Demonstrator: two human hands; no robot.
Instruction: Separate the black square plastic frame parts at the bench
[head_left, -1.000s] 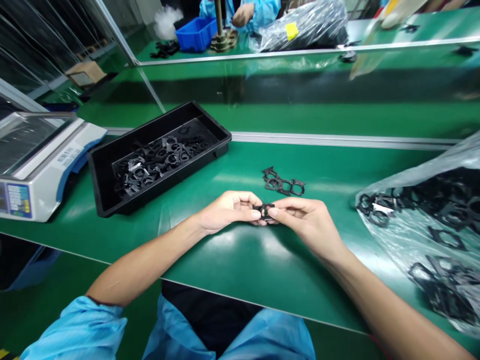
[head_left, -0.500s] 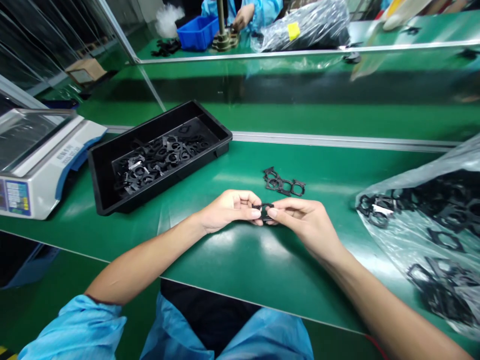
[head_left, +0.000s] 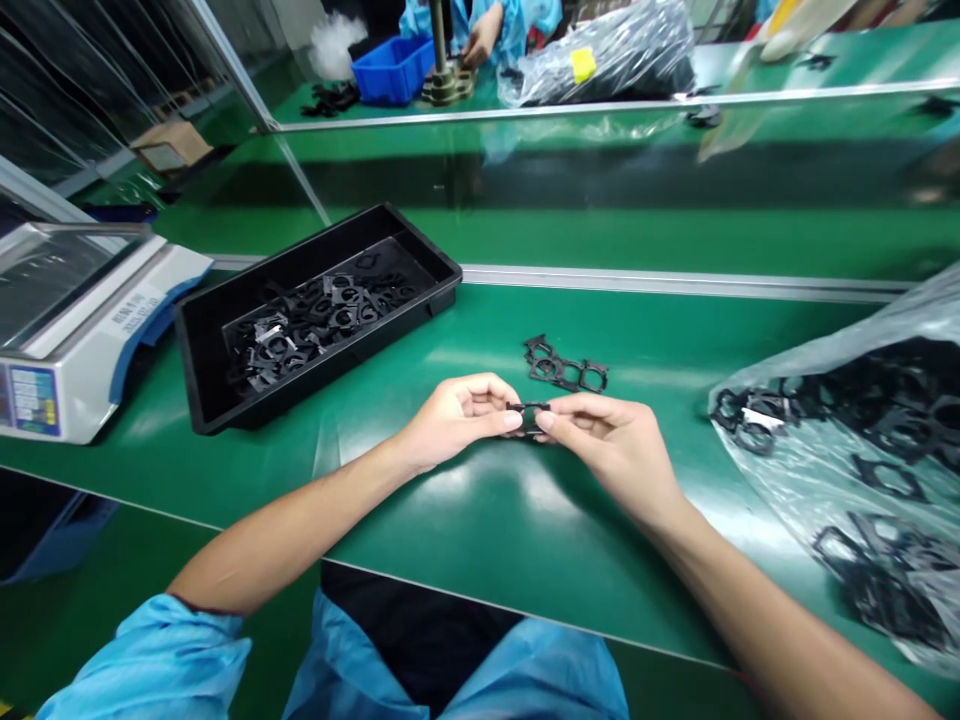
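Between my two hands, above the green tabletop, is a small black plastic frame, seen nearly edge-on. My left hand pinches its left end between thumb and fingers. At the right end, my right hand grips it the same way. The fingertips hide parts of the frame. Just beyond the hands, several similar black ring-shaped parts lie in a loose cluster on the table.
A black tray with many black parts stands at left, beside a white and blue weighing scale. To the right lies an open clear plastic bag of similar parts. Across a green partition, a co-worker's hand is near a blue bin.
The black frame has tilted between my fingers and now shows a thinner profile. Both hands keep their hold in nearly the same place.
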